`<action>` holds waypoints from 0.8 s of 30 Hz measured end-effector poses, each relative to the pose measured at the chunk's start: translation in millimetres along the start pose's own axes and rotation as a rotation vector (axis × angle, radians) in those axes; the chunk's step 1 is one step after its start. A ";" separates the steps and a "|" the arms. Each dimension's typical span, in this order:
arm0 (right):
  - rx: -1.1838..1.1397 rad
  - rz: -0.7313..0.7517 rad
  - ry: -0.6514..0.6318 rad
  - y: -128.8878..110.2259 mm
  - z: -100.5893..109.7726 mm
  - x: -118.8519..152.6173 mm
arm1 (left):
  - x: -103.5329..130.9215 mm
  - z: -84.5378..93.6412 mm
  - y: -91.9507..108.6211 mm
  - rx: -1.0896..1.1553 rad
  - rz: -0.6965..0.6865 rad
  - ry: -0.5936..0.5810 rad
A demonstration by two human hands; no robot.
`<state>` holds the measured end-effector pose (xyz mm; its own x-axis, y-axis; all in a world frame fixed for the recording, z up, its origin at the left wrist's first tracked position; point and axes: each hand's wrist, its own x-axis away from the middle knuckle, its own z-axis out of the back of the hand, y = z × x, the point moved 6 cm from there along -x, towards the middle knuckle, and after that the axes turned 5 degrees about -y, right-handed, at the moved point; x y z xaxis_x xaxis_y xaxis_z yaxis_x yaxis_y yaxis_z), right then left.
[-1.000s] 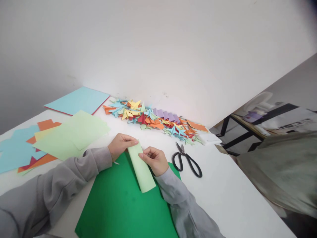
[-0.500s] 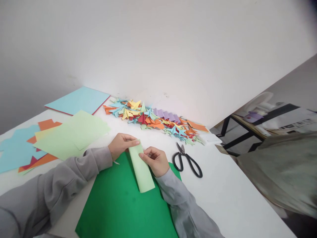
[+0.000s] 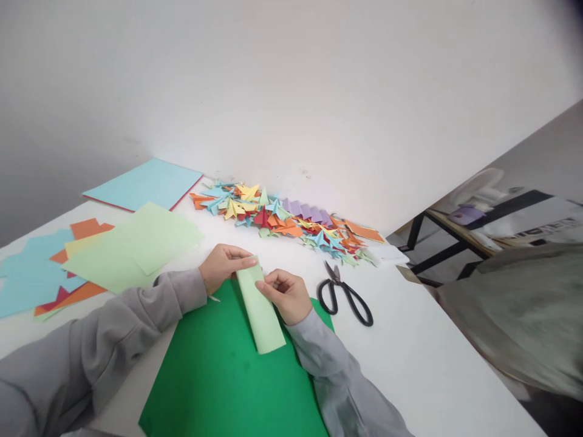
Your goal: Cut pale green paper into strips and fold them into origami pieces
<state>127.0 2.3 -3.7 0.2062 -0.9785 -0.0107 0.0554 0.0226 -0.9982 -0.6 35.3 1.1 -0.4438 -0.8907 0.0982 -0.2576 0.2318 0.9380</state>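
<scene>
A folded strip of pale green paper slants between my hands, above a dark green sheet. My left hand pinches its far end, thumb on top and fingers behind. Along the paper's right edge, my right hand grips with thumb and forefinger, about a third of the way down. The near end of the strip hangs free of both hands and looks slightly curved. Black-handled scissors lie to the right of my right hand, blades pointing away from me.
Against the wall stretches a pile of small folded paper planes in many colours. Loose pale green sheets and blue scraps lie at the left. A light blue square stack rests behind them. A black-framed shelf stands beyond the table's right edge.
</scene>
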 end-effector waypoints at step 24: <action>-0.039 -0.043 0.010 1.5 -0.7 0.4 | -2.4 0.7 -3.7 0.011 0.003 -0.018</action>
<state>126.4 1.8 -5.3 0.1949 -0.9803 0.0318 0.0262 -0.0272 -0.9993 0.9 36.8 -2.8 -0.4602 -0.8828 0.0944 -0.2661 0.2386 0.9340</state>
